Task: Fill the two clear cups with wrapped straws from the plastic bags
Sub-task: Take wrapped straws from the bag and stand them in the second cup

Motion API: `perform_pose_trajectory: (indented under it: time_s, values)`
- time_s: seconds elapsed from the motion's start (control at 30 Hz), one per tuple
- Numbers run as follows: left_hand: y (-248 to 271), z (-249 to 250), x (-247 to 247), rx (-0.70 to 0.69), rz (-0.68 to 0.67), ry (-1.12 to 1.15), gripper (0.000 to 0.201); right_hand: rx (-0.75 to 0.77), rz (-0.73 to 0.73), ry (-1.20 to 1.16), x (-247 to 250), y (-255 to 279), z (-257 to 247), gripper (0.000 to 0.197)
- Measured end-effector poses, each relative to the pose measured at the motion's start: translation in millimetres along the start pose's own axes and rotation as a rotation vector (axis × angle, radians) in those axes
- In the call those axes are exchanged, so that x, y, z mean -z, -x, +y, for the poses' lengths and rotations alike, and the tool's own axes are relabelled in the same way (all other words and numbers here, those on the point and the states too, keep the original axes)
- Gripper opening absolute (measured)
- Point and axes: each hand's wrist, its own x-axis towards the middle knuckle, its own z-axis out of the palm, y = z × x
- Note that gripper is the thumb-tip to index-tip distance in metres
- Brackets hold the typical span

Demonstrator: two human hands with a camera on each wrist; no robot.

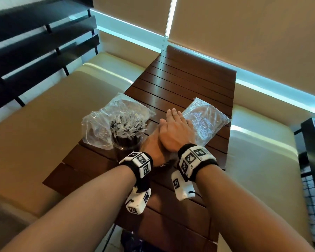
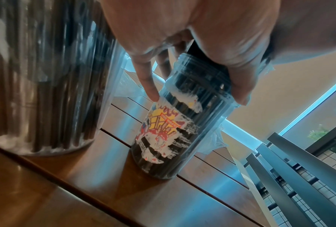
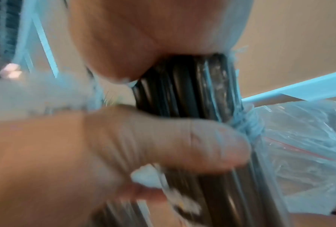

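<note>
A clear cup [image 1: 127, 140] packed with dark wrapped straws stands at the table's left; it looms at the left in the left wrist view too [image 2: 42, 76]. Beside it is a second clear cup [image 2: 180, 119] with a colourful print, also full of dark straws [image 3: 182, 86]. My left hand [image 1: 151, 144] grips this cup near its rim, index finger [image 2: 149, 87] on one side and thumb [image 2: 240, 92] on the other. My right hand [image 1: 173, 128] lies flat over the left hand with straight fingers, its palm [image 3: 143, 38] pressing on the straw tops. In the head view the hands hide this cup.
Crumpled clear plastic bags [image 1: 129, 108] lie behind the left cup, and another bag [image 1: 205, 122] lies to the right of my hands. The slatted brown table [image 1: 180, 84] is narrow, with beige bench cushions [image 1: 44, 115] on both sides. A black railing [image 1: 313, 160] stands at far right.
</note>
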Motion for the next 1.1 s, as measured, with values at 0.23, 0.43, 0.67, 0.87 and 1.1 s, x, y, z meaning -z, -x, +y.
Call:
perform_pose_trajectory:
  time_s: [0.23,0.43,0.67,0.87,1.1]
  values:
    - [3.1,5.0,1.6,0.022,0.006,0.028,0.101,-0.213,0.033,-0.237,3.6,-2.5,23.5,0.059]
    - [5.5,9.2,3.6,0.043,-0.011,0.017,0.097,-0.240,-0.012,-0.242,2.5,-4.4,21.6,0.062]
    - [7.4,30.1,0.5,0.196,-0.036,-0.071,0.127,-0.232,0.079,-0.232,3.6,6.6,27.7,0.064]
    - [46.2,77.3,53.7,-0.084,-0.030,-0.613,0.035,-0.259,0.049,-0.195,11.7,8.4,33.3,0.055]
    - [43.2,40.5,129.6,0.115,0.173,-0.745,0.118,-0.361,0.085,-0.282,9.0,11.5,23.1,0.059]
